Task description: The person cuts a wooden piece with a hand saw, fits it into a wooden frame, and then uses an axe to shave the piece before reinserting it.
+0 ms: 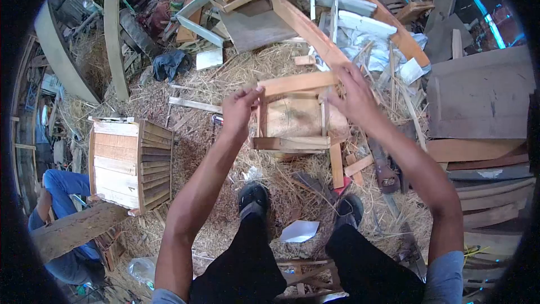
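The head view shows the left hand pinching the near-left end of a pale wooden strip between thumb and fingers. The right hand is at the strip's other end, thumb apart from its fingers; how firmly they grip, I cannot tell. The strip spans between both sets of fingers, along the far side of a wooden frame that lies just below them, around a pale panel. Holding near both ends probably keeps the strip from swinging or tilting; whether it rests on the frame is unclear. Both arms reach forward with the elbows wide, forearms angling inward to the fingers. Well left of the left fingers stands a slatted box.
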### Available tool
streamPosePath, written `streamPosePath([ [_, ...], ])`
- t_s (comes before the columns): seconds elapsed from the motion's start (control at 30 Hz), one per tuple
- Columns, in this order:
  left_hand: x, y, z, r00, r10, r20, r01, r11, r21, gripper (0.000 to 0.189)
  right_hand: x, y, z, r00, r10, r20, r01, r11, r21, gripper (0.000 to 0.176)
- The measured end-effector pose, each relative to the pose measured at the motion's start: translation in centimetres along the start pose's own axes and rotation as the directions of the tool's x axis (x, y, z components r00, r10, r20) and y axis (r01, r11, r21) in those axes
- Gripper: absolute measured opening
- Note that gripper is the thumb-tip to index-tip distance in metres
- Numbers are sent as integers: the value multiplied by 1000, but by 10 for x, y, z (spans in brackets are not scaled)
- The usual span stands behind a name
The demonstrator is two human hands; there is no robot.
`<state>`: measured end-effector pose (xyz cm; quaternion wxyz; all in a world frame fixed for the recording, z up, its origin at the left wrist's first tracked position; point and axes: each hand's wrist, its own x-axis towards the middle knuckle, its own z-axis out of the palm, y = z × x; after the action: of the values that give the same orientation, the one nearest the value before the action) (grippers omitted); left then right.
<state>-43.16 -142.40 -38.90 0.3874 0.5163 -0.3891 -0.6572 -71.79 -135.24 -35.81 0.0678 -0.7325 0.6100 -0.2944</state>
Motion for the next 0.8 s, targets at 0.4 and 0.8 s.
streamPosePath([
  [0.4,28,4,-16,994,85,-64,-72,980,186,30,37,-5,37,951,-123,284,104,991,79,51],
  [0.8,48,-30,-38,924,206,322,-316,886,340,61,39,3,50,934,-18,356,6,999,34,50],
])
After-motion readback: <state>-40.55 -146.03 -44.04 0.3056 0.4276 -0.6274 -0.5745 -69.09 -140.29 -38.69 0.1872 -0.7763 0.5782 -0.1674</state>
